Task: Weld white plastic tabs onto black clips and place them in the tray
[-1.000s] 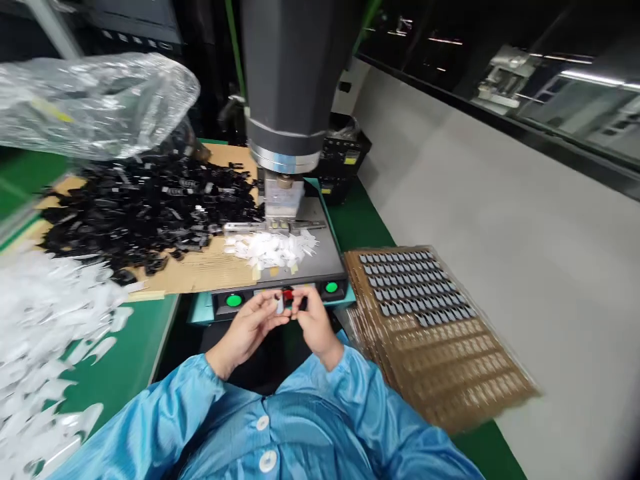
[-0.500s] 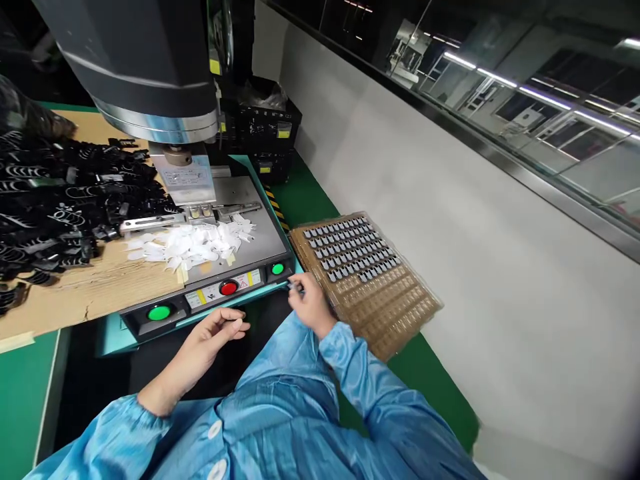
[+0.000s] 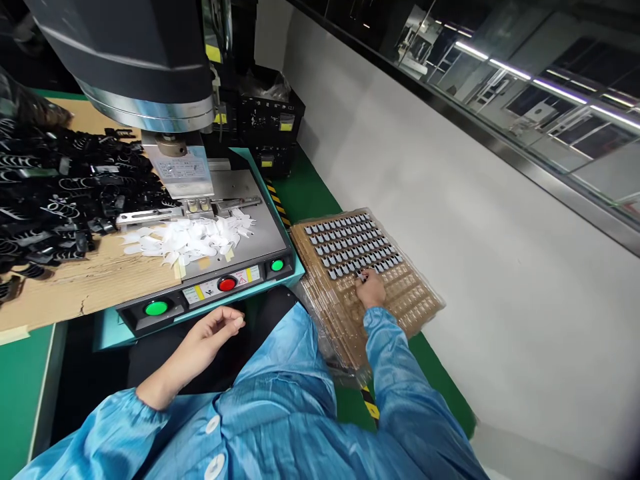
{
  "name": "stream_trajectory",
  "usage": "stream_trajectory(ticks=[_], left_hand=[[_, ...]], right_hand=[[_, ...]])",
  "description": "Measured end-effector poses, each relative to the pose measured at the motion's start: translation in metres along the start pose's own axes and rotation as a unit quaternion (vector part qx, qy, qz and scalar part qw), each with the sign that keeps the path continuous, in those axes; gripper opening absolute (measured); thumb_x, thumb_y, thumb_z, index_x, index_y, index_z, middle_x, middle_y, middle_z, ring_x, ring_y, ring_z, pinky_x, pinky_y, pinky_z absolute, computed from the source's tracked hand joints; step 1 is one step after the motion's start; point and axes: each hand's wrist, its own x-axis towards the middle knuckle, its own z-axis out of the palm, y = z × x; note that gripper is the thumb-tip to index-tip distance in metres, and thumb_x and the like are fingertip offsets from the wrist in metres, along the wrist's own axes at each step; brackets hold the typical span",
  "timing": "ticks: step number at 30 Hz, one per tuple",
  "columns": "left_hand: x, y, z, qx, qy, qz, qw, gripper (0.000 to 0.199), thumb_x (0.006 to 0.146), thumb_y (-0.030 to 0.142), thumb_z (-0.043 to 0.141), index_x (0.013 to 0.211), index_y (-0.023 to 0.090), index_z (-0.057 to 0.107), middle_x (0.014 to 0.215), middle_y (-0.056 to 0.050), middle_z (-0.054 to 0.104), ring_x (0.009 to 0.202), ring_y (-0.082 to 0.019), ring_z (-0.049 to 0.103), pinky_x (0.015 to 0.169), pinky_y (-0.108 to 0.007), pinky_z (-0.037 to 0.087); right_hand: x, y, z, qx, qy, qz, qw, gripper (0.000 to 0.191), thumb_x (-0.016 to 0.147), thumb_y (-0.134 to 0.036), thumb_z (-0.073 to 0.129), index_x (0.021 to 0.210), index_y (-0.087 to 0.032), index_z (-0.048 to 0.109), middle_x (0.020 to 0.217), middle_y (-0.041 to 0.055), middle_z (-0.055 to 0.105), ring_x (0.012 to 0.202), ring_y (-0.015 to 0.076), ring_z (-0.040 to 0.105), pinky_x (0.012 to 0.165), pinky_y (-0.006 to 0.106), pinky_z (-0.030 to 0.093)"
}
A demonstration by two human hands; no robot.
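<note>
My right hand (image 3: pixel 371 290) is over the clear plastic tray (image 3: pixel 400 313), its fingers pinched on a small grey-and-black part at the end of the last filled row. Rows of similar grey parts (image 3: pixel 353 238) sit in the tray's pockets. In front of the machine's control panel (image 3: pixel 197 291), my left hand (image 3: pixel 213 337) hangs in the air with thumb and fingers brought together; whether anything small is between them is hidden. White plastic tabs (image 3: pixel 195 240) lie heaped on the machine bed, just beyond the panel.
A pile of black clip-like parts (image 3: pixel 65 193) covers cardboard (image 3: pixel 120 287) at left. Above the bed hangs the machine head (image 3: pixel 135 60), with a metal fixture (image 3: pixel 197 207) below it. Green buttons (image 3: pixel 157 308) flank a red one (image 3: pixel 227 284). Black boxes (image 3: pixel 273 127) stand behind; a wall (image 3: pixel 450 220) is at right.
My right hand has moved right, from the machine's front corner onto the tray, carrying the small part. My left hand stays nearly in place, its fingers closer together.
</note>
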Motion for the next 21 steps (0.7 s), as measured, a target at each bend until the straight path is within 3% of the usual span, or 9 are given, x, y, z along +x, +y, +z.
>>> stream_trajectory(ticks=[6,12,17,21], left_hand=[[0.000,-0.002,-0.001,0.015,-0.015,0.014,1.000,0.040,0.087,0.058,0.083,0.103,0.021,0.078,0.102,-0.007,0.075,0.098,-0.023,0.066,0.091,-0.033,0.053],[-0.001,-0.003,0.000,0.055,-0.026,0.032,0.998,0.034,0.093,0.056,0.077,0.102,0.023,0.077,0.100,-0.005,0.073,0.096,-0.022,0.066,0.090,-0.032,0.053],[-0.002,-0.004,0.000,0.077,-0.032,0.042,0.996,0.033,0.093,0.055,0.076,0.102,0.023,0.076,0.100,-0.006,0.075,0.097,-0.023,0.067,0.091,-0.034,0.053],[-0.003,-0.006,0.000,0.084,-0.042,0.044,0.995,0.032,0.094,0.053,0.077,0.104,0.023,0.076,0.102,-0.006,0.075,0.099,-0.024,0.068,0.093,-0.034,0.053]], right_hand=[[-0.001,-0.003,-0.003,-0.009,0.008,-0.006,1.000,0.031,0.096,-0.027,0.064,0.126,-0.019,0.064,0.129,0.0144,0.063,0.107,0.0265,0.063,0.087,0.034,0.048],[-0.012,-0.010,-0.004,0.000,0.016,-0.032,0.999,0.041,0.094,-0.019,0.058,0.135,-0.014,0.059,0.140,0.0185,0.050,0.094,0.0227,0.063,0.086,0.034,0.049],[-0.015,-0.014,0.004,-0.045,0.016,-0.096,0.994,0.044,0.096,-0.020,0.059,0.139,-0.015,0.059,0.130,0.0153,0.064,0.120,0.0305,0.059,0.099,0.037,0.046],[-0.013,-0.016,0.008,-0.067,0.007,-0.107,0.992,0.037,0.098,-0.022,0.061,0.134,-0.014,0.065,0.126,0.0151,0.069,0.119,0.0305,0.061,0.101,0.038,0.045]])
